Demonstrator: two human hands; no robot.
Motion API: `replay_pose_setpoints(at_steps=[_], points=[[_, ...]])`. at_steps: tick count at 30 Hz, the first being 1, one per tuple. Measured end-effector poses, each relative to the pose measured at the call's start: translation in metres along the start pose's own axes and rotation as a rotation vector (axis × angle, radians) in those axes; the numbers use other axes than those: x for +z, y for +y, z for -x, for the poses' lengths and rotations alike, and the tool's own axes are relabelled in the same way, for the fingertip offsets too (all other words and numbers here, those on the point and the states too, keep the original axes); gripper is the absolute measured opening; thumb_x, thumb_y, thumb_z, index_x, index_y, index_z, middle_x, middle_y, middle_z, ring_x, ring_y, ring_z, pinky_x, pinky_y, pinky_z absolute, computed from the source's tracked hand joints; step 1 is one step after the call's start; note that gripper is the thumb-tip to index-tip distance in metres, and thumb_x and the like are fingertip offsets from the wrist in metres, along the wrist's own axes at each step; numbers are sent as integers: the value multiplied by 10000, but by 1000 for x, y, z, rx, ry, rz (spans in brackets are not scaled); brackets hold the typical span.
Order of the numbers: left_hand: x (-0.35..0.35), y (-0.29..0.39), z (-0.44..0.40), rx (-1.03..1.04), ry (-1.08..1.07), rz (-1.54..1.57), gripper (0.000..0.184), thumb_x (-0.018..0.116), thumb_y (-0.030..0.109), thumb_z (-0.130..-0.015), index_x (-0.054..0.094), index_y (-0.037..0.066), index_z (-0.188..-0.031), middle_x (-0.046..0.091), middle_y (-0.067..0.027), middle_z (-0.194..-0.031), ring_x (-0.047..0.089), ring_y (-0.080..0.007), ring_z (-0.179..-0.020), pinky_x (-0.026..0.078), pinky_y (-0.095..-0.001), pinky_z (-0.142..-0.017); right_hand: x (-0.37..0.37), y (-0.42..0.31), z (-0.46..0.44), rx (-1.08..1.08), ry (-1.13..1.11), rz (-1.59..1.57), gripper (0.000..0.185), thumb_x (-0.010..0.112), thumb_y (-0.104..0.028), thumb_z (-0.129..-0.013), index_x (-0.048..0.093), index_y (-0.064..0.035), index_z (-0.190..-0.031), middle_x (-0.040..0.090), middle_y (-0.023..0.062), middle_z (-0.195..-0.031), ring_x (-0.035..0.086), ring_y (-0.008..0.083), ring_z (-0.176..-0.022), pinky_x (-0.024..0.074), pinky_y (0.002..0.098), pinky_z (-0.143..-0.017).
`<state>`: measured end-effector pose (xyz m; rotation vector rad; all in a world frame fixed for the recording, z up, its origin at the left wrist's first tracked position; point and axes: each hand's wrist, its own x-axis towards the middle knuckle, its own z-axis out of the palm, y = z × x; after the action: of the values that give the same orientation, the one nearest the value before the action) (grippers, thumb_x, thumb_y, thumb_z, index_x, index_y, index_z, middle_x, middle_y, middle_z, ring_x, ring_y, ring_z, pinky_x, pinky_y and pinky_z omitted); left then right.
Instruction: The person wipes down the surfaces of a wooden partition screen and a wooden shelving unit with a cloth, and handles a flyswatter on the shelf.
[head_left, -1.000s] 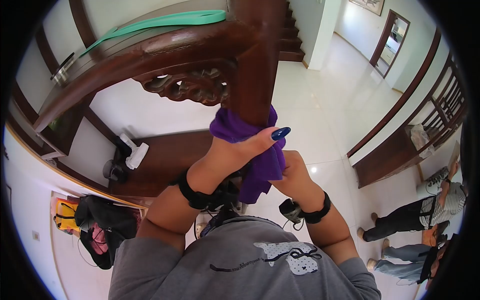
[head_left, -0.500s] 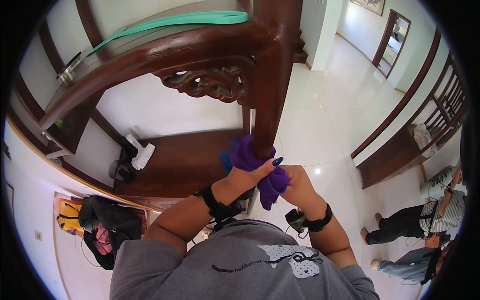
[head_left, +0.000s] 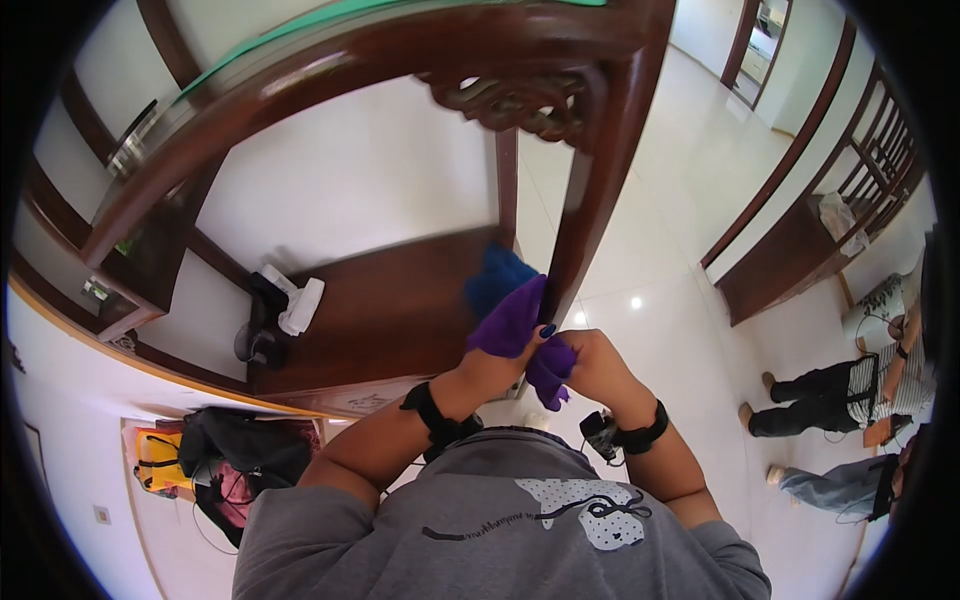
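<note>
A purple cloth (head_left: 508, 318) is wrapped against the lower part of a dark wooden post (head_left: 600, 190). My left hand (head_left: 497, 368) is closed on the cloth at the post's left side, its thumb with a dark blue nail on top. On the right, my right hand (head_left: 598, 365) grips the bunched end of the same cloth. Just behind the cloth, a blue fluffy item (head_left: 497, 280) rests on the brown wooden shelf surface (head_left: 390, 300). A carved bracket (head_left: 530, 103) joins the post to the curved rail above.
A green strip (head_left: 300, 22) lies on the upper shelf. A white object (head_left: 300, 305) and a black one (head_left: 262, 340) are on the lower shelf at left. Bags (head_left: 245, 450) are at lower left. Two people (head_left: 810, 395) stand at right, near a wooden bench (head_left: 775, 270).
Both hands and the cloth have moved lower along the post. The view has shifted, so the upper rail looks closer and more of the lower shelf and the blue item shows.
</note>
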<state>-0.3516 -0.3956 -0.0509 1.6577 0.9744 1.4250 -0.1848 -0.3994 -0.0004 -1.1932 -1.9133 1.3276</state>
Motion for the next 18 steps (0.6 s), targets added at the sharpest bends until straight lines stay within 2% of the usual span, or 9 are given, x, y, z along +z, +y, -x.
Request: replay_pose_setpoints(at_steps=[2, 5, 6, 9, 12, 15, 16, 18], points=[[-22, 11, 19, 67, -99, -140, 456, 618, 158, -877, 483, 46, -1297, 574, -159, -1191, 577, -298, -1063, 448, -346, -925, 16, 0, 1, -64, 1, 47, 63, 628, -49, -795, 662, 1, -778, 646, 84, -638, 636, 124, -615, 485, 259, -569], [-57, 43, 42, 109, -195, -274, 449, 630, 141, -852, 509, 44, -1274, 593, -164, -1151, 582, -322, -1040, 459, -351, -907, 53, 17, -4, -127, 77, -151, 40, 623, -25, -799, 645, 8, -800, 641, 75, -681, 609, 93, -637, 479, 238, -587], [-67, 48, 52, 110, -220, -305, 448, 633, 135, -844, 516, 44, -1266, 598, -165, -1138, 583, -329, -1032, 463, -353, -901, 65, 18, -5, -104, 11, -258, 57, 611, 12, -800, 634, 5, -851, 644, 58, -751, 590, 93, -691, 483, 246, -634], [-98, 45, 82, -83, -233, -118, 466, 643, 134, -830, 516, 54, -1272, 597, -163, -1134, 580, -330, -1038, 460, -364, -903, 108, 25, -7, -76, -32, -337, 157, 662, 12, -800, 629, 11, -954, 663, 42, -898, 592, 94, -838, 483, 247, -758], [-128, 45, 104, -36, -225, -316, 509, 660, 135, -809, 501, 40, -1283, 579, -172, -1158, 562, -339, -1068, 444, -377, -924, 139, 11, -4, -86, -16, -201, 239, 630, 52, -811, 602, -4, -1042, 646, 36, -985, 590, 96, -913, 476, 244, -806], [-151, 54, 107, 48, -225, -367, 505, 609, 75, -862, 438, -24, -1326, 558, -149, -1207, 552, -215, -1100, 416, -324, -959, 159, 0, -11, -55, -58, -526, 289, 610, 69, -821, 576, -22, -1094, 635, 30, -1019, 592, 103, -947, 476, 248, -830], [-154, 52, 107, -10, -164, -220, 578, 673, 120, -789, 457, -6, -1310, 532, -196, -1229, 522, -351, -1140, 406, -386, -973, 159, -11, -14, -84, -92, -606, 348, 595, 78, -829, 549, -36, -1154, 629, 32, -1041, 590, 108, -963, 473, 252, -857], [-159, 53, 105, 52, -56, -141, 569, 664, 109, -793, 458, -10, -1310, 528, -199, -1238, 514, -354, -1158, 395, -389, -987, 165, -24, -24, -180, -35, -576, 367, 586, 78, -836, 536, -39, -1181, 616, 34, -1074, 578, 110, -996, 461, 255, -882]])
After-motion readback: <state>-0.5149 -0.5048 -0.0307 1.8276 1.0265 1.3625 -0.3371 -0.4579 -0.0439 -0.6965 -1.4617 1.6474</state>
